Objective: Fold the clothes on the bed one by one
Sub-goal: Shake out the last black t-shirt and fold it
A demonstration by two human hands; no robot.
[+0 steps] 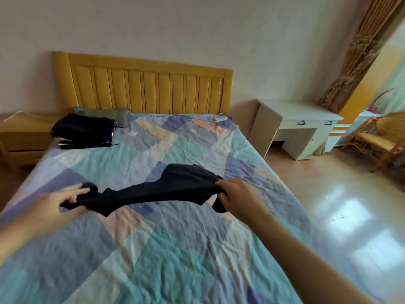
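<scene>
One dark garment (153, 189), unfolded, stretched above the bed (175, 249), gripped at its ends by left hand (63, 198) and right hand (236, 194); dark folded stack (83, 130) lies near headboard.

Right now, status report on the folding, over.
Left hand and right hand each grip an end of the dark garment, stretched above the bed. Dark pile by headboard. Nothing in the way.

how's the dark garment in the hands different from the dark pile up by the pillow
The dark garment is stretched out between the left hand and right hand, bunched and unfolded; the dark pile lies on the bed untouched, near the headboard. The garment is one piece; the pile looks stacked. Both are dark fabric.
</scene>
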